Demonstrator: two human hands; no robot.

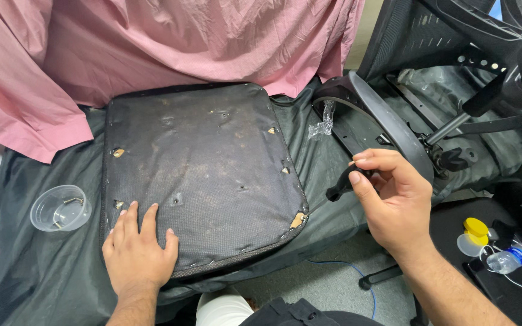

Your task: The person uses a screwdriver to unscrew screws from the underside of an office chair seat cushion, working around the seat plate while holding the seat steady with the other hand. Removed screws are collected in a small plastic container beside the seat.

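Observation:
A worn black chair seat cushion lies bottom-up on a dark sheet, with small holes and torn spots in its fabric. My left hand rests flat on the cushion's near left corner, fingers spread. My right hand is raised to the right of the cushion and pinches a small black handle-like tool between thumb and fingers. The tool's lower end points toward the cushion's right edge.
A clear plastic cup holding screws sits left of the cushion. Pink cloth is heaped behind. A black chair frame with armrest lies to the right. A small bottle and yellow cap sit at the lower right.

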